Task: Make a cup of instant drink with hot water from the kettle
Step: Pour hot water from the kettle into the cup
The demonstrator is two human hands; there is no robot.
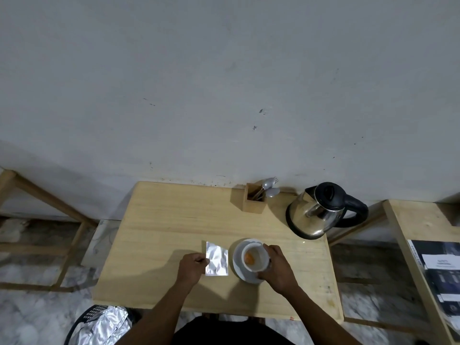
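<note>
A white cup (pixel 254 257) stands on a white saucer (pixel 238 260) on the wooden table (pixel 161 232), with orange powder (pixel 249 257) in its bottom. My right hand (pixel 277 266) is wrapped around the cup's right side. My left hand (pixel 193 266) pinches the left edge of a silver sachet (pixel 217 261), which lies flat on the table just left of the saucer. A steel kettle (pixel 313 215) with a black lid and handle stands at the table's back right corner, apart from both hands.
A wooden box (pixel 252 201) with spoons and a fork stands at the back by the wall, left of the kettle. A second table with dark papers (pixel 438 275) is to the right. A dark bin with silver wrappers (pixel 99 324) sits on the floor at the lower left.
</note>
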